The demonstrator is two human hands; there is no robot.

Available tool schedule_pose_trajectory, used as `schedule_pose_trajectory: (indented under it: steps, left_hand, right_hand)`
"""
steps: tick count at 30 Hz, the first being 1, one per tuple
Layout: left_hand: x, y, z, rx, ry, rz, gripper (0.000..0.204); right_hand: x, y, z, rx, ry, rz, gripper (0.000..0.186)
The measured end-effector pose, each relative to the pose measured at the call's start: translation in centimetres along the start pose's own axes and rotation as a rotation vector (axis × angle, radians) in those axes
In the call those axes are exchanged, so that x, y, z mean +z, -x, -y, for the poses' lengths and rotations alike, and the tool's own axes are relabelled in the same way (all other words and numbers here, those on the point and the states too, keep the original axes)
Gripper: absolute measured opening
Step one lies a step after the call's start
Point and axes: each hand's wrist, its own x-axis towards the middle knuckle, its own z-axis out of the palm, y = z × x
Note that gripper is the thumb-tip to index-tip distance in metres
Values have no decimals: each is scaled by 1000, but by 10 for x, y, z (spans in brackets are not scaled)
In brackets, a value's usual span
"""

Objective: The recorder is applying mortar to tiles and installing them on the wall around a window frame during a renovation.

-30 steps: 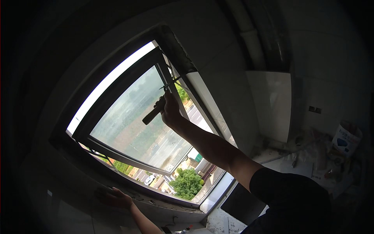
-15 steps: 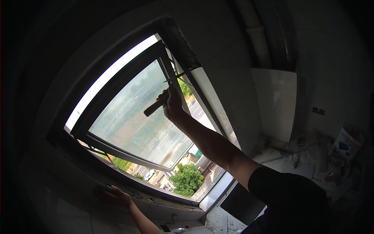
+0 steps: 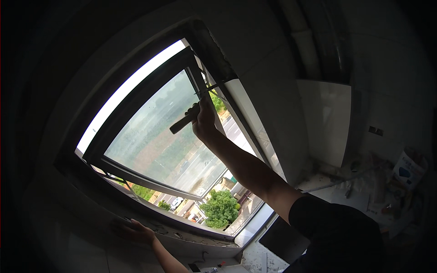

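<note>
My right hand [image 3: 205, 119] reaches out to the tilted window sash [image 3: 141, 86], its fingers closed round the thick round handle of a tool [image 3: 181, 125]. The handle points down and left across the glass pane [image 3: 154, 132]. A thin dark part shows above the fist, by the sash's right side; I cannot make out its shape or whether it touches the frame. At the lower left, my left hand [image 3: 136, 233] rests by the wall edge under the window sill [image 3: 180, 235]. Its fingers stretch left into deep shadow, and their tips are hard to see.
The sash stands tilted outward in its dark frame [image 3: 68, 161], with a road and trees far below outside. To the right are a pale panel [image 3: 327, 123], pipes [image 3: 305, 50] and a cluttered surface with a printed bag [image 3: 408, 169]. Loose debris lies along the sill.
The view has shifted slightly. My right hand still grips the tool at nearly the same spot on the sash; the thin part above my fist looks slightly shifted. My left hand stays put.
</note>
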Motion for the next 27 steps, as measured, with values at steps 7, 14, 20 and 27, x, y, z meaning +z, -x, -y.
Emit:
schedule_pose_trajectory:
  steps: [7,14,20,27]
  left_hand:
    - [2,-2,-3,8,5,-13,65]
    - [-7,-6,5,23,6,-10,65]
    - [-2,-1,-11,-14,6,42,66]
    - [4,-5,-9,29,8,-29,65]
  right_hand:
    - [13,-30,-14,-28,-37,84,24]
    - [41,-33,-28,-43,-105,80,24]
    - [29,-35,-21,-104,75,219,24]
    - [19,24,18,28,432,491,23]
